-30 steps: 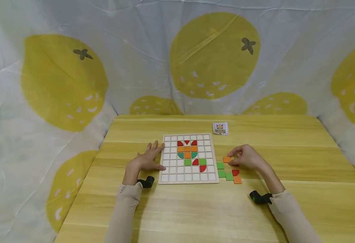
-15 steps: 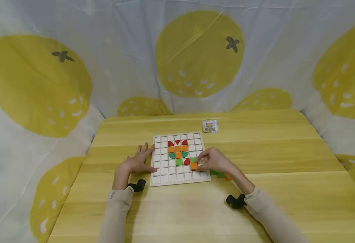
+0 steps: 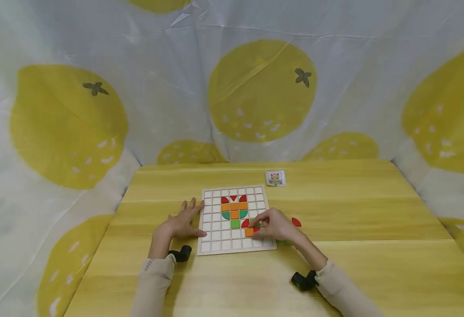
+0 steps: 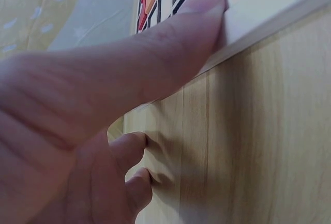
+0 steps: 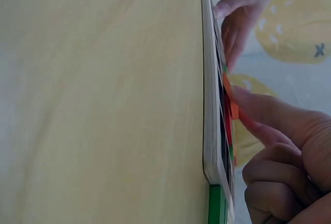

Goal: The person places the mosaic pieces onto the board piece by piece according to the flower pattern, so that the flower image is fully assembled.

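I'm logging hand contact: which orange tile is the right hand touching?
The lowest orange tile in the head view, pinched by the right hand. The other four visible orange tiles form a T on the board, apart from that hand.

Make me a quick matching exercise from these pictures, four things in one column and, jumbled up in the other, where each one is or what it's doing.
1. left hand
2. right hand
3. picture card
4. grid board

A. just off the board's far right corner
B. holding an orange tile
C. flat on the table, bearing coloured tiles
D. touching the board's left edge

Pairs: 1-D, 2-B, 3-A, 4-C.
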Action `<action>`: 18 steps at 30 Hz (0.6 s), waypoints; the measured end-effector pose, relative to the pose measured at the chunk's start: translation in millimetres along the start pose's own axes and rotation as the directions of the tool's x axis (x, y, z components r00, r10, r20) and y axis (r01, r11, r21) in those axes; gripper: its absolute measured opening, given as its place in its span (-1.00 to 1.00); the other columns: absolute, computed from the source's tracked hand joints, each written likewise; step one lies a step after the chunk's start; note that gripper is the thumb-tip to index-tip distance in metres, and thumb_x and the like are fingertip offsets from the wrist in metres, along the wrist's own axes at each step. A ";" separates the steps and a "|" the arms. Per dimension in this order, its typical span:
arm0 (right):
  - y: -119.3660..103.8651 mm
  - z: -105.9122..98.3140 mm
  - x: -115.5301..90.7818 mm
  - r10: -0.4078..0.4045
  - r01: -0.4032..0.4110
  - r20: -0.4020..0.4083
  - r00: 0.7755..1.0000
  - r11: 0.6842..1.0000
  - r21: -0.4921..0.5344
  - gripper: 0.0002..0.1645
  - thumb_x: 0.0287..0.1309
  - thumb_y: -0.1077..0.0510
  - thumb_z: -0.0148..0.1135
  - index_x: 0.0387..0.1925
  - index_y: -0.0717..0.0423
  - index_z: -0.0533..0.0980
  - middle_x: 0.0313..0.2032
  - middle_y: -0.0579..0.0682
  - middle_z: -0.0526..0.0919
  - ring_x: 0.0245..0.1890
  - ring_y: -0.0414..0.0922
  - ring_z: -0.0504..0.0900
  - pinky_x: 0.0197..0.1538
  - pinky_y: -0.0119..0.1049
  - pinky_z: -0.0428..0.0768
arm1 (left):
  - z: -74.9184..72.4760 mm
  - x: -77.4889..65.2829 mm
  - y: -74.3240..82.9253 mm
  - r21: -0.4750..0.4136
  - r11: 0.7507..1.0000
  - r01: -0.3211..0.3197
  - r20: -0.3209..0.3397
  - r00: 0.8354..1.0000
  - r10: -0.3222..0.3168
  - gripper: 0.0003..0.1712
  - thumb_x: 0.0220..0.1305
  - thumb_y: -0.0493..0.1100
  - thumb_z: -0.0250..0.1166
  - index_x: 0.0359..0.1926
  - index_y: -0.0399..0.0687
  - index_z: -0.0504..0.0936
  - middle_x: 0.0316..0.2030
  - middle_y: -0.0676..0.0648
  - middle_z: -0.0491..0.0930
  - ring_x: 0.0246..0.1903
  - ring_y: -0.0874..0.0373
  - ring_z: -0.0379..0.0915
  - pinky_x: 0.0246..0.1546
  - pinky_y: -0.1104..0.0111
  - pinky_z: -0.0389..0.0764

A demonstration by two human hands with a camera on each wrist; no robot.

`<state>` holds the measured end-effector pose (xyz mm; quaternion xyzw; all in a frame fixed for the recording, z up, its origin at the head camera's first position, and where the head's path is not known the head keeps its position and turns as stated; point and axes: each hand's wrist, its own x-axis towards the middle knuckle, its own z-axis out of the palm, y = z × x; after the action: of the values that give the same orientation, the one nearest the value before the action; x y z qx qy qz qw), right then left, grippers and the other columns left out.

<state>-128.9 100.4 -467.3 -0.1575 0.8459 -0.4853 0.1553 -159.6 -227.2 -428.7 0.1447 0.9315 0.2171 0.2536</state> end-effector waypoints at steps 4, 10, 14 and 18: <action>2.0 -1.4 5.0 0.009 -0.009 -0.022 1.000 1.000 -0.001 -0.75 0.01 0.17 0.62 -0.21 0.04 0.81 -0.75 -0.17 0.16 -0.67 -0.19 0.08 -0.53 -0.42 0.07 | -7.8 9.0 4.2 0.019 1.000 -0.010 0.011 1.000 0.010 0.18 0.30 0.07 0.45 0.68 -0.01 -0.10 0.66 -0.32 -0.40 0.63 -0.36 -0.57 0.34 -0.63 -0.33; 1.0 2.2 7.4 0.002 -0.002 -0.009 1.000 1.000 -0.013 -0.76 0.00 0.18 0.62 -0.22 0.07 0.81 -0.75 -0.17 0.25 -0.69 -0.22 0.15 -0.55 -0.45 0.12 | -6.7 7.1 5.1 0.018 1.000 -0.004 0.022 1.000 0.003 0.17 0.31 0.06 0.45 0.68 -0.01 -0.11 0.66 -0.30 -0.42 0.63 -0.35 -0.58 0.35 -0.62 -0.33; -2.0 5.6 10.9 0.019 -0.019 -0.002 1.000 1.000 -0.009 -0.78 0.01 0.20 0.62 -0.24 0.06 0.81 -0.75 -0.17 0.24 -0.68 -0.23 0.15 -0.54 -0.45 0.11 | -5.5 3.9 1.0 0.016 1.000 0.008 0.014 1.000 -0.008 0.17 0.31 0.07 0.44 0.68 0.02 -0.12 0.66 -0.28 -0.43 0.63 -0.34 -0.59 0.35 -0.62 -0.34; -2.9 15.0 14.1 0.015 -0.015 0.004 1.000 1.000 -0.002 -0.78 0.00 0.24 0.61 -0.25 0.09 0.80 -0.75 -0.17 0.18 -0.69 -0.24 0.10 -0.54 -0.43 0.09 | -5.8 -2.5 -6.2 0.009 1.000 0.019 0.026 0.999 -0.019 0.18 0.32 0.10 0.44 0.68 0.02 -0.13 0.66 -0.28 -0.44 0.63 -0.33 -0.60 0.36 -0.61 -0.34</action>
<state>-135.1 81.5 -473.6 -0.1521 0.8473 -0.4829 0.1603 -161.6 -235.4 -426.1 0.1397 0.9304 0.2087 0.2670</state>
